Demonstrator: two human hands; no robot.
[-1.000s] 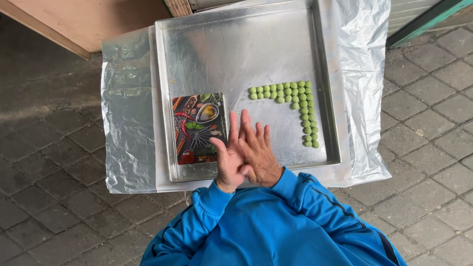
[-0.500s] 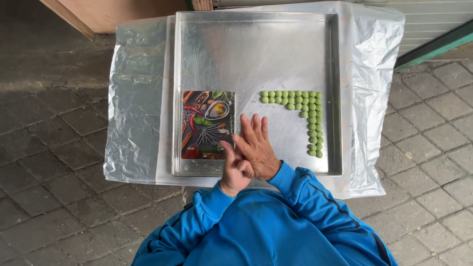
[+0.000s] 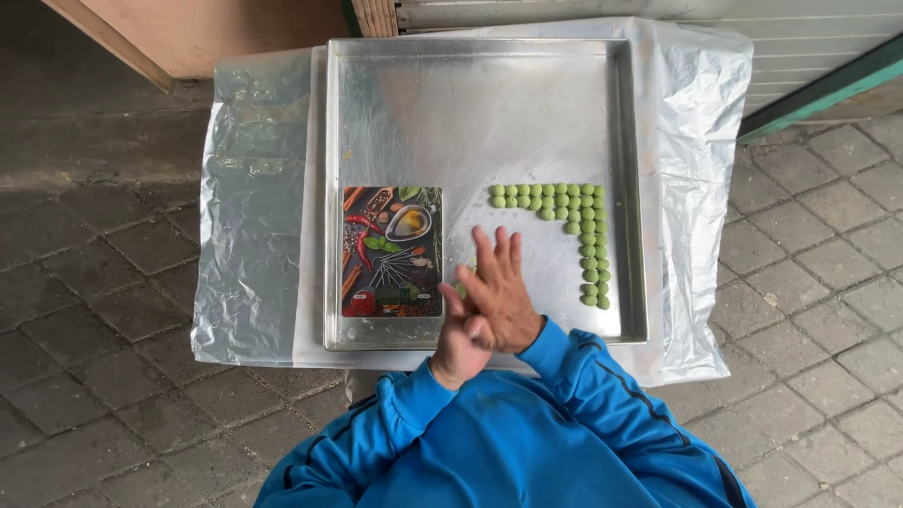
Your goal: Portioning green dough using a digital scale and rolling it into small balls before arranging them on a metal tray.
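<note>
Compared with half a second ago, my two hands sit a little lower and more to the right over the near edge of the metal tray [image 3: 475, 113], palms pressed together as before; the view has also drifted, so the tray appears lower in frame.

Right hand [image 3: 503, 292] lies on top, fingers [image 3: 497, 254] straight and spread, pointing away from me. Left hand [image 3: 461, 343] is underneath, thumb up against the right palm. A speck of green shows at the left edge of the hands; I cannot tell whether anything is held between the palms.

Count: one tray, on a bench covered with clear plastic sheet [image 3: 254, 188]. One flat scale with a printed picture top [image 3: 392, 249], in the tray's near-left corner, just beside my hands. Green balls [image 3: 583, 230] in an L along the tray's right side: roughly thirty; exact count not readable. Rows touching, two wide in places.
</note>
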